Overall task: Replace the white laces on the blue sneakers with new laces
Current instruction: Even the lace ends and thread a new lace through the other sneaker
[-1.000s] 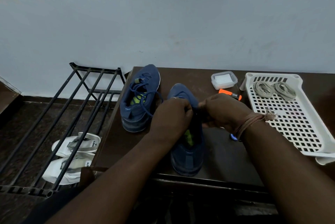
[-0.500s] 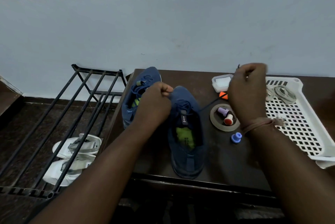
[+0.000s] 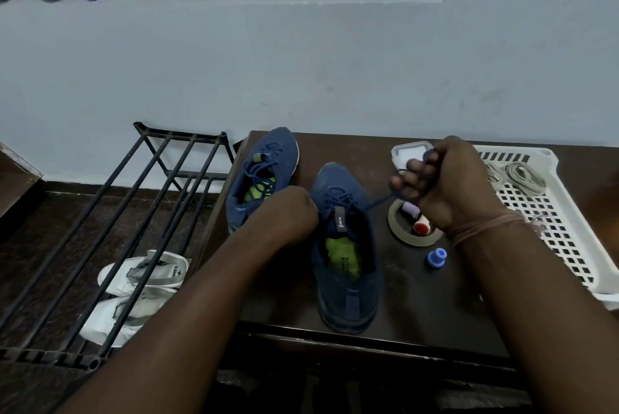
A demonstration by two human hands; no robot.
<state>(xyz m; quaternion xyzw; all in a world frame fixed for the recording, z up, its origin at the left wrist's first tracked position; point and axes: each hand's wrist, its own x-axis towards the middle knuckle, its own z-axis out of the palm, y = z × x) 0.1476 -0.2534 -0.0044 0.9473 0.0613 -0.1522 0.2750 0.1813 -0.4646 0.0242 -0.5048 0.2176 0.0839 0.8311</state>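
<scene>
Two blue sneakers stand on a dark table point(image 3: 418, 306). The near sneaker point(image 3: 348, 266) has a green insole and a dark blue lace point(image 3: 378, 202) through its eyelets. My right hand point(image 3: 442, 185) grips one end of that lace, which runs taut up and to the right from the shoe. My left hand point(image 3: 288, 212) is curled at the shoe's left side by the eyelets; what its fingers hold is hidden. The far sneaker point(image 3: 261, 175) is laced in blue. Pale old laces point(image 3: 516, 175) lie coiled in a white tray point(image 3: 569, 246).
A tape roll point(image 3: 398, 229) with two small bottles inside, a blue cap point(image 3: 436, 258) and a clear lidded box point(image 3: 407, 152) sit right of the shoe. A black metal rack point(image 3: 110, 229) stands left of the table, white sandals point(image 3: 140, 276) beneath it.
Both hands parted from the shoe's tongue a second ago; my right hand drew the lace up to the right and has since dropped slightly. My left hand stays by the eyelets.
</scene>
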